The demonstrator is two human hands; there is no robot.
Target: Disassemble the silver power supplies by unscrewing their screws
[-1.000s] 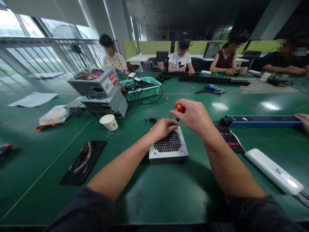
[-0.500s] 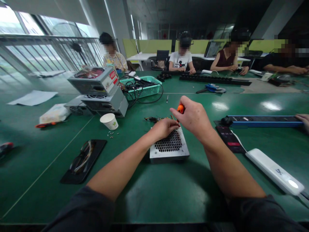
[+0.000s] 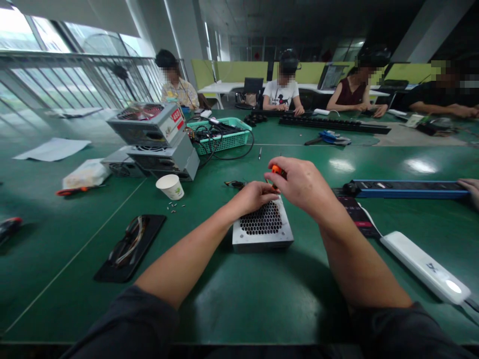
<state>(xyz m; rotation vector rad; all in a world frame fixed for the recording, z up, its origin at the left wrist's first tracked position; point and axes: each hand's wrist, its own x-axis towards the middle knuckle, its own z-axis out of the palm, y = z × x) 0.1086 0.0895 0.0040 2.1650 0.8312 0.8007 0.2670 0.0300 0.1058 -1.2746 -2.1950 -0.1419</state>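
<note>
A silver computer power supply (image 3: 263, 244) with a honeycomb grille lies on the green table before me. My left hand (image 3: 256, 198) rests over its far side, thumb and forefinger pinched together at the far edge; whatever is between them is hidden. Above that edge my right hand (image 3: 301, 182) is wrapped round the orange handle of a screwdriver (image 3: 276, 170), held roughly upright. Its lower end comes down beside my left fingertips, and the tip cannot be made out. Loose cables (image 3: 235, 184) stick out behind the power supply.
Left stand a paper cup (image 3: 170, 186) by several small screws (image 3: 172, 206), a black tray (image 3: 151, 234) with cables, and stacked power supplies (image 3: 160, 162). Behind is a green basket (image 3: 224, 144). Right lie a phone (image 3: 355, 214), white power strip (image 3: 422, 264) and blue-edged bar (image 3: 407, 188). Several people sit opposite.
My right hand has turned and shifted slightly left with the screwdriver, showing more of the orange handle low down. My left hand and the power supply have stayed in place.
</note>
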